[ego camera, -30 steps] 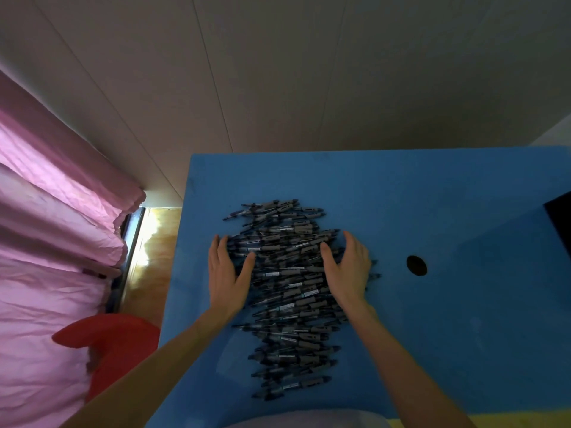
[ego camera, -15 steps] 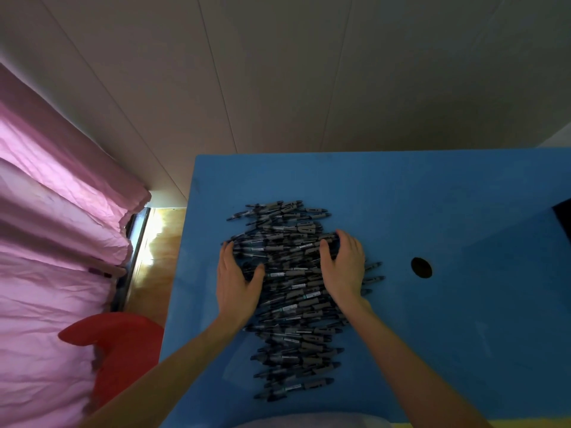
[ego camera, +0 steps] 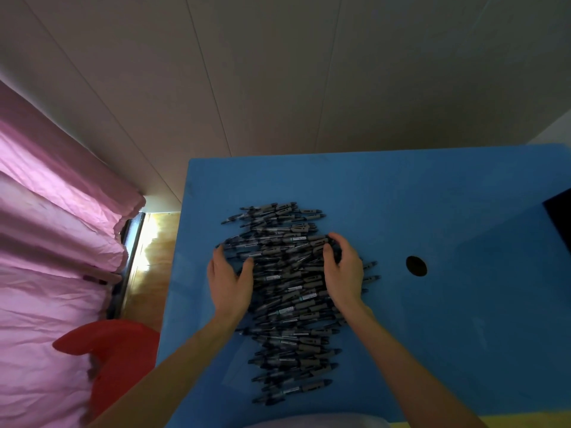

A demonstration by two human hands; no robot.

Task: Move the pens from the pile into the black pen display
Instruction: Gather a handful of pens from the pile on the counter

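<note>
table: blue top carrying everything; a round hole sits to the right of the heap, so a pen rolling off that side could drop through it
pile of pens: long loose heap of dark pens lying mostly crosswise in the table's middle; squeezing it from both sides could likely make the top layer slide and scatter
black pen display: only a dark corner shows at the right edge, well apart from the pile; the carry is long, so an overfull handful may shed pens
right hand: fingers curled over the heap's right flank, clutching pens; loose grip risks spills
left hand: fingers straight, pressing the left flank, grasping nothing
</note>
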